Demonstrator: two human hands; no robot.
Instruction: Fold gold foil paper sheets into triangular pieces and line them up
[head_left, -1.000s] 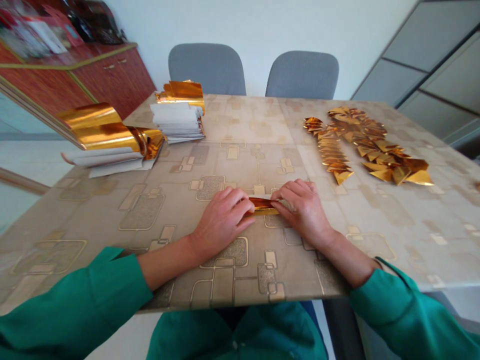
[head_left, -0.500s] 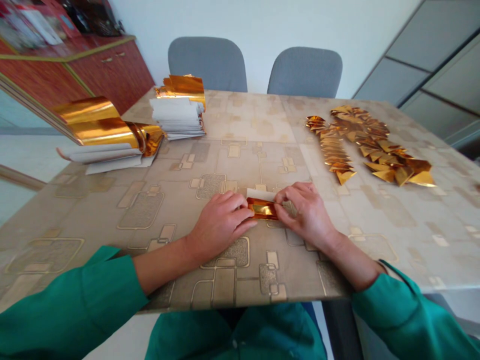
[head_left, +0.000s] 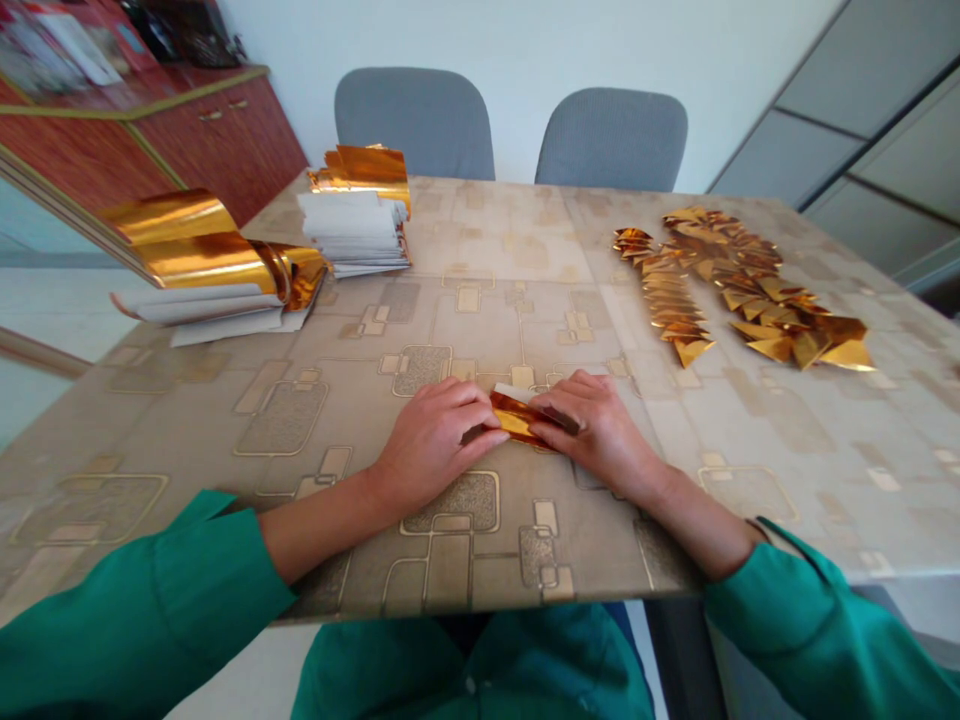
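Note:
Between my two hands is a small folded sheet of gold foil paper (head_left: 516,420), with a strip of its white back showing along the far side. My left hand (head_left: 444,435) pinches its left end between thumb and fingers. At the right end, my right hand (head_left: 592,425) grips the sheet the same way, and its fingers cover part of it. The sheet is tilted slightly, its right end nearer to me, low over the patterned tablecloth (head_left: 480,560).
At the left lie a curled stack of gold foil paper (head_left: 217,250) and a second stack (head_left: 360,225) behind it. Several folded gold pieces (head_left: 671,300) are nested in rows at the right. Two grey chairs (head_left: 412,120) stand beyond the table's far edge.
The folded sheet has turned from nearly level to slanting down to the right, and more of its gold face shows. My right fingers have closed further over its right end.

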